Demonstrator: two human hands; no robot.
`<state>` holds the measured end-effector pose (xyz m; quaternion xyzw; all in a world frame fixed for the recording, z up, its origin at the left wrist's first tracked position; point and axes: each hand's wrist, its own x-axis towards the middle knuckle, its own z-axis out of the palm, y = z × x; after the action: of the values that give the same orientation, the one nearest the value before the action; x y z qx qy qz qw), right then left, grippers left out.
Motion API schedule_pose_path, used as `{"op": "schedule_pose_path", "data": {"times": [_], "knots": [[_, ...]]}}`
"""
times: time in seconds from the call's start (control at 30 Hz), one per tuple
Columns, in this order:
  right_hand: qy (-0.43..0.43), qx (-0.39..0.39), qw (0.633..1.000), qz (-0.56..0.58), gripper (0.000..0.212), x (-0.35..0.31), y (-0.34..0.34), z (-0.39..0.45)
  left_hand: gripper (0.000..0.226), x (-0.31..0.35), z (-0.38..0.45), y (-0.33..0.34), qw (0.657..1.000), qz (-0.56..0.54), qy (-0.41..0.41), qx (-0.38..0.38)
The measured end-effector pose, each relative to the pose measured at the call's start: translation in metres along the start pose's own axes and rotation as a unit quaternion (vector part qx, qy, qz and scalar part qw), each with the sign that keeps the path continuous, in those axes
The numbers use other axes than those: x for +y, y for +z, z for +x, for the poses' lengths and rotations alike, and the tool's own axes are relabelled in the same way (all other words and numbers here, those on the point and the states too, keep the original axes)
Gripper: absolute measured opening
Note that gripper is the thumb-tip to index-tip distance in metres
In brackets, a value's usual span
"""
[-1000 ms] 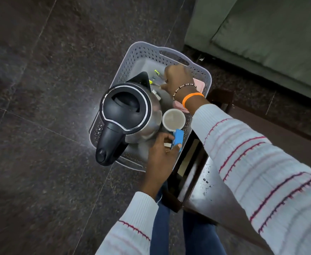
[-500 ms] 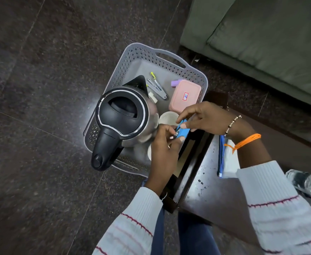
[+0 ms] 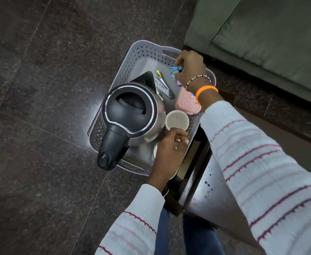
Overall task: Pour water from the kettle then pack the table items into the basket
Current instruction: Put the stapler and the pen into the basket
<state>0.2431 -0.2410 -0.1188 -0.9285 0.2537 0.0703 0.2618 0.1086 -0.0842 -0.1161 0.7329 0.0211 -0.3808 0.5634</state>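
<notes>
The grey basket [image 3: 132, 57] is set on the floor, left of the table [image 3: 211, 196]. It is largely filled by the kettle [image 3: 130, 115], with a cup [image 3: 176, 121] and pink box [image 3: 185, 103] beside it. A small blue item [image 3: 175, 69] is pinched by the right hand [image 3: 189, 69] over the far corner, so release lies straight below. The left hand [image 3: 169, 150] is loosely curled, apparently holding nothing, near the cup.

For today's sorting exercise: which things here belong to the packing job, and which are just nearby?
Job: basket, kettle, cup, pink box, hair clips, blue clips in right hand.
Nearby: sofa, floor.
</notes>
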Motion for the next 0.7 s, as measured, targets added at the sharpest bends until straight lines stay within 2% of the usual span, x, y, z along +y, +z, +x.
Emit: {"op": "schedule_pose_path", "data": {"times": [0.13,0.27,0.4,0.53,0.7], "knots": [[-0.041,-0.057,0.997,-0.035,0.020,-0.003,0.006,0.005,0.017,0.000,-0.001,-0.005,1.000,0.004,0.015,0.019],[-0.048,0.047,0.997,0.038,0.018,0.006,-0.011,-0.026,0.017,-0.002,-0.005,-0.009,0.999,0.003,0.020,0.049],[-0.059,0.125,0.978,0.154,0.014,0.025,-0.035,-0.083,0.024,0.002,-0.012,-0.008,0.997,-0.010,0.020,0.075],[0.025,0.103,0.966,0.236,0.011,0.059,-0.038,-0.151,0.030,0.006,-0.027,0.015,0.996,0.000,0.033,0.086],[0.128,0.075,0.937,0.315,0.010,0.110,-0.025,-0.232,0.025,-0.004,-0.053,0.068,0.998,0.034,0.034,0.051]]}}
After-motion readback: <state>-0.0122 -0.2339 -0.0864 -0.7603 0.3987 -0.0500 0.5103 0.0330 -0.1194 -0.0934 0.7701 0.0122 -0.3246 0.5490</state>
